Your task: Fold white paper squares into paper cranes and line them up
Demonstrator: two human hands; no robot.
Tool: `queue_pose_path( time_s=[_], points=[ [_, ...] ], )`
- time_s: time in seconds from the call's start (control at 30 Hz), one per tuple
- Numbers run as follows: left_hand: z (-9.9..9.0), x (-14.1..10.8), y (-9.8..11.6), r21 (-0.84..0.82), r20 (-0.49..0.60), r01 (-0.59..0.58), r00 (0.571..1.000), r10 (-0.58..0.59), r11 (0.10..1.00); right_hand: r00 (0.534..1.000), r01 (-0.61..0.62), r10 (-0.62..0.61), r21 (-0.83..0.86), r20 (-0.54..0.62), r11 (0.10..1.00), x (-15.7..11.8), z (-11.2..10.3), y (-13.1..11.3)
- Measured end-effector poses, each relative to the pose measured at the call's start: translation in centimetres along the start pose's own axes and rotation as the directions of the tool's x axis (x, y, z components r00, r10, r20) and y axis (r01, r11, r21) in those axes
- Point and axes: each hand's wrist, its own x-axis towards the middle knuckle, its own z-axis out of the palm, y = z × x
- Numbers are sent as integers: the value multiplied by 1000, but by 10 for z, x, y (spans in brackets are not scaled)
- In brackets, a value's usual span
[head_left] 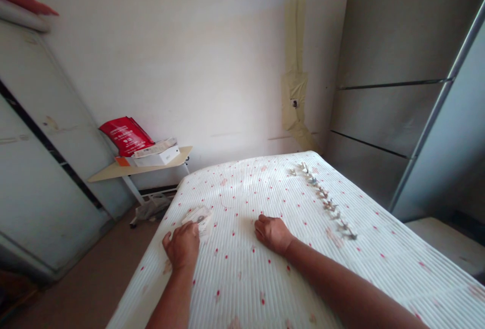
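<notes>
Across the white bed cover (242,268) with red dots, both my arms reach forward. My left hand (183,245) is at the near edge of a small pile of pale printed papers or cards (201,218); its fingers are curled, and whether they grip any is hidden. My right hand (273,233) rests on the cover to the right of the pile, fingers curled in, and what they hold, if anything, cannot be seen. Farther right, several small figure-like objects (325,197) form a slanting row on the cover.
Beyond the bed at the left stands a small table (109,171) with a red bag (127,136) and a white box (161,157). A grey fridge (375,116) is at the right, a pale cabinet (41,142) at the left, and a wall behind.
</notes>
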Motion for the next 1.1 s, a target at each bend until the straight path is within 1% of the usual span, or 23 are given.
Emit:
queue_pose_path(
  time_s=[0.3,0.4,0.57,0.73,0.83,0.97,1.1],
  points=[
    [-7,3,2,19,-16,18,1000,-17,1000,1000,-4,4,-2,-5,1000,0,-1,-1],
    [-9,3,1,6,2,21,1000,-21,1000,1000,0,0,-3,-9,1000,0,-1,0],
    [-9,4,-2,0,24,-12,1000,12,1000,1000,-5,5,4,-3,1000,0,0,0],
    [-10,3,-1,-4,-5,-48,999,48,999,1000,-7,7,8,6,1000,0,0,0],
    [-11,3,1,4,-26,-41,999,41,999,1000,-7,7,5,21,1000,0,-1,-1],
    [-11,2,1,6,-34,-43,998,43,999,1000,-3,3,-1,10,1000,-1,-3,-1],
    [-10,2,0,-18,-66,-48,997,47,999,1000,-8,8,3,16,1000,-1,-4,-1]
  ],
)
